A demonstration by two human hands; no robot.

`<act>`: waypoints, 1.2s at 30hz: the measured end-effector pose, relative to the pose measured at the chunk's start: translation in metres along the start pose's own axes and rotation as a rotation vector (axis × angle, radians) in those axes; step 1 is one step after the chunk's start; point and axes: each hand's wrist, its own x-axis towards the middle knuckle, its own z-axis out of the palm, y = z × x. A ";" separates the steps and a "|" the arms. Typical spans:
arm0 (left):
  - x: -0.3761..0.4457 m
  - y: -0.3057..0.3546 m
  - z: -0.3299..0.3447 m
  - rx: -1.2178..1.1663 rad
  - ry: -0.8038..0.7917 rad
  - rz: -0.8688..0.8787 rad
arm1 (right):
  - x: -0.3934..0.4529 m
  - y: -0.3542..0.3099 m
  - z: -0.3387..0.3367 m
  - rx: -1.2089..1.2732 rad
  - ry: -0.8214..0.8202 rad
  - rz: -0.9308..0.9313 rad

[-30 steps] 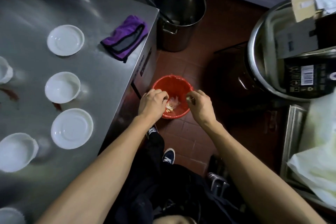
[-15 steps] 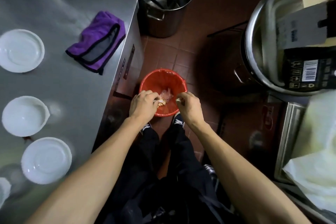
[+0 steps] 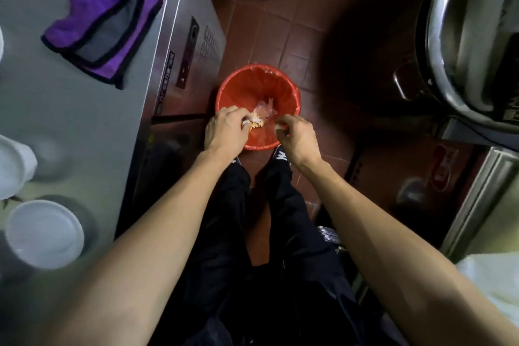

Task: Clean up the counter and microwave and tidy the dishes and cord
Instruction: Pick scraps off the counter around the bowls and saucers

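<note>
- Steel surface (image 3: 84,126) has slid left in view as the head has turned toward the floor; purple cloth (image 3: 104,22) and white dishes (image 3: 45,233) sit there untouched.
- Red bin (image 3: 257,105) now centred below both hands.
- Left hand (image 3: 224,130) stays pinched on scraps (image 3: 257,121) over the bin.
- Right hand (image 3: 297,137) pinches a small bit.
- Judgement: dumping waste; wiping still ahead.

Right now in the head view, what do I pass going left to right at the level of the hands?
Steel counter → left hand → scraps in the red bin → right hand → dark floor tiles → big steel pot.
</note>
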 end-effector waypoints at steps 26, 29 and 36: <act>-0.049 0.036 -0.054 0.083 0.033 -0.195 | 0.002 -0.046 -0.076 -0.344 -0.130 -0.349; -0.070 0.031 -0.073 0.058 0.141 -0.204 | -0.006 -0.074 -0.081 -0.356 -0.134 -0.457; -0.126 0.004 -0.104 -0.004 0.320 -0.291 | -0.033 -0.141 -0.066 -0.375 -0.166 -0.648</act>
